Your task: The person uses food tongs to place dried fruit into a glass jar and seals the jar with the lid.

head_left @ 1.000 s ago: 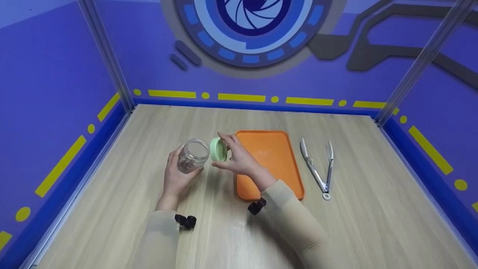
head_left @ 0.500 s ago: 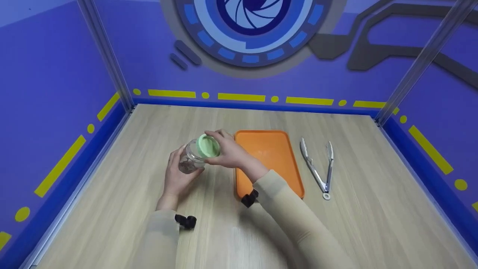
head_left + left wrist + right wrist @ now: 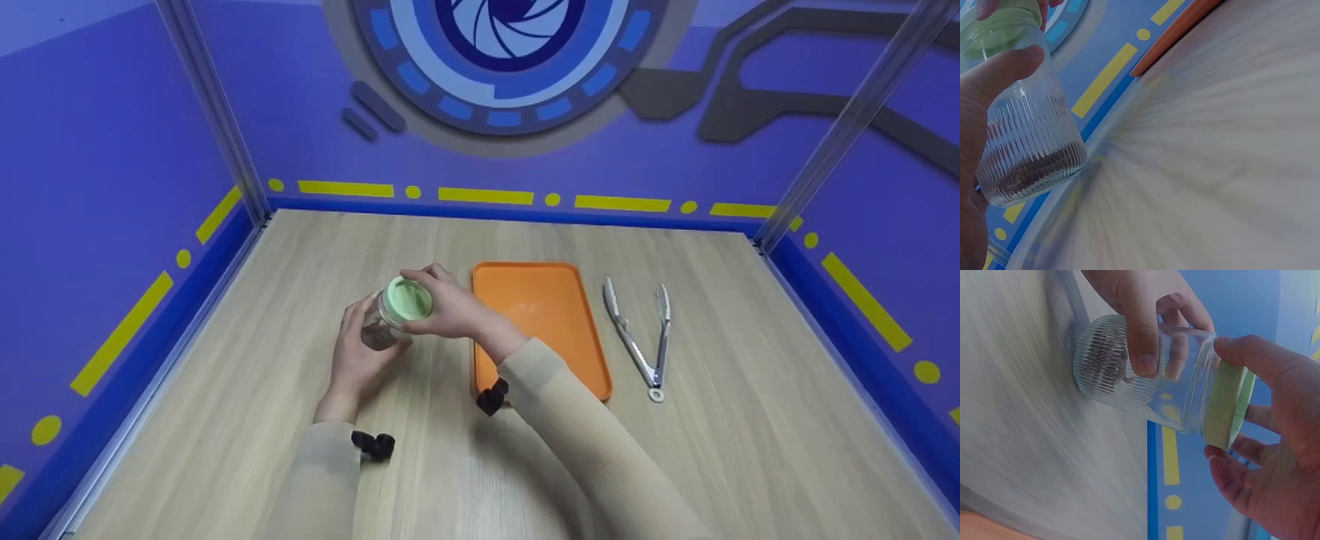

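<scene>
My left hand [image 3: 355, 355] grips a ribbed clear glass jar [image 3: 1033, 140] around its side, with the jar tilted toward the right. Something dark brown [image 3: 1033, 173] lies in the jar's bottom. On the jar's mouth sits a pale green lid [image 3: 409, 300], which my right hand [image 3: 454, 307] holds by its edge between thumb and fingers. In the right wrist view the lid covers the threaded neck, and the right fingertips [image 3: 1220, 458] curl at its rim while the left thumb [image 3: 1143, 349] lies along the glass.
An orange tray [image 3: 536, 315] lies right of the jar, partly under the right forearm. Beyond it, metal tongs [image 3: 637, 345] rest spread on the wooden table [image 3: 720, 450]. Blue-purple panels [image 3: 480, 169] enclose the back and sides.
The right hand has moved left with the green lid, from beside the jar onto its mouth. The left hand and the jar have stayed nearly in place.
</scene>
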The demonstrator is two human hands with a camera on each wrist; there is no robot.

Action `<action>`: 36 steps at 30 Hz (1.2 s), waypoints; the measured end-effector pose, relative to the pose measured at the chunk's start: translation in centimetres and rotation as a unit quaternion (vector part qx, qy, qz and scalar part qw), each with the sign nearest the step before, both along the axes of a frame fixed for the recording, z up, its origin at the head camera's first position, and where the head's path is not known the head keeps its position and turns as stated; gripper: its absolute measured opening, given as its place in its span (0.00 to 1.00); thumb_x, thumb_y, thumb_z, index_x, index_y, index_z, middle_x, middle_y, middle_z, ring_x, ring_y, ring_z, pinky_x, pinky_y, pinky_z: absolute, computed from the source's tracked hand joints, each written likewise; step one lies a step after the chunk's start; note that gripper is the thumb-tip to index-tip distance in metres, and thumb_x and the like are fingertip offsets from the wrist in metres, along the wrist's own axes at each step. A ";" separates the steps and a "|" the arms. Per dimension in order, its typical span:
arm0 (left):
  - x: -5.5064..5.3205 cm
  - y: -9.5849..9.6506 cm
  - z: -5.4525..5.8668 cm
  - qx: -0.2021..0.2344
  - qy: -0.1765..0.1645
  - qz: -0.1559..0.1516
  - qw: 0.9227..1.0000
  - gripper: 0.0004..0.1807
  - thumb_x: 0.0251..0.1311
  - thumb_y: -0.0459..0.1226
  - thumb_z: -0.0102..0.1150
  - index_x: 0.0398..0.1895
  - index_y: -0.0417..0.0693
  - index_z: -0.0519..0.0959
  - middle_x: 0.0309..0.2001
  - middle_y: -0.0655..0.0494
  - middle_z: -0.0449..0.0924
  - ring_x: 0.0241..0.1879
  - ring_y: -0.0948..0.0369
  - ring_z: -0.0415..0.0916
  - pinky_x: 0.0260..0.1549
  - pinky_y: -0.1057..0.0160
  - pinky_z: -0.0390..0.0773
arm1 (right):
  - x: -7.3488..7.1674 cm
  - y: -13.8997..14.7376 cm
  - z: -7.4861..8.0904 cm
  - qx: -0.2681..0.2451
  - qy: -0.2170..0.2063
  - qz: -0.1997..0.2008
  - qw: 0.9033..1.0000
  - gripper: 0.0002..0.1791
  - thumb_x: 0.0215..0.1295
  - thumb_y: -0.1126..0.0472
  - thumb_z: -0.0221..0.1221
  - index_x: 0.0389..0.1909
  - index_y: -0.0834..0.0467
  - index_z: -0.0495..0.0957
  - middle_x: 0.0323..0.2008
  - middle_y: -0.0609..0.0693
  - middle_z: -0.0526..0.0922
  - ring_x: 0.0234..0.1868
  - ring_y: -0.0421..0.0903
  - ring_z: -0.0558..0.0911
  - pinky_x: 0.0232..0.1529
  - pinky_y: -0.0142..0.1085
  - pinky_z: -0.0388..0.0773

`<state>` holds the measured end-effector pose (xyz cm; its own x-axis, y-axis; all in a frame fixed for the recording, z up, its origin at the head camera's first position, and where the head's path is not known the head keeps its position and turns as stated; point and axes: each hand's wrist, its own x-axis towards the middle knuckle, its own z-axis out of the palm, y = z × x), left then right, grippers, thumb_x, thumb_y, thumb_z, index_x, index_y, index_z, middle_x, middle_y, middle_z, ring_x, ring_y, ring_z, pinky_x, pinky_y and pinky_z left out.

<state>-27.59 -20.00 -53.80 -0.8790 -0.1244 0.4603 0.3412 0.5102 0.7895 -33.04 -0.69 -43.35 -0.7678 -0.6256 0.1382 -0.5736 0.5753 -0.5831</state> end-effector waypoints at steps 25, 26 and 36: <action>-0.1 0.1 0.0 0.001 0.012 -0.009 1.000 0.50 0.47 0.39 0.83 0.75 0.52 0.66 0.68 0.46 0.69 0.71 0.46 0.66 0.74 0.40 0.66 | 0.3 -0.5 0.3 0.044 -0.012 -0.033 0.998 0.49 0.56 0.43 0.75 0.76 0.50 0.64 0.66 0.54 0.72 0.62 0.49 0.76 0.63 0.44 0.82; -0.1 0.1 0.0 0.002 0.012 -0.008 1.000 0.50 0.47 0.39 0.83 0.75 0.53 0.66 0.68 0.47 0.69 0.71 0.46 0.66 0.74 0.40 0.66 | 0.4 -0.6 0.4 0.045 -0.013 -0.037 0.998 0.49 0.56 0.42 0.75 0.75 0.50 0.64 0.65 0.54 0.73 0.62 0.49 0.76 0.63 0.43 0.82; 0.2 0.3 0.2 0.001 0.005 -0.008 1.000 0.51 0.46 0.38 0.83 0.75 0.49 0.65 0.69 0.46 0.68 0.73 0.46 0.64 0.75 0.41 0.64 | 0.7 -1.4 0.1 0.036 -0.029 -0.082 0.996 0.46 0.54 0.36 0.74 0.66 0.58 0.68 0.57 0.55 0.76 0.52 0.47 0.79 0.54 0.40 0.84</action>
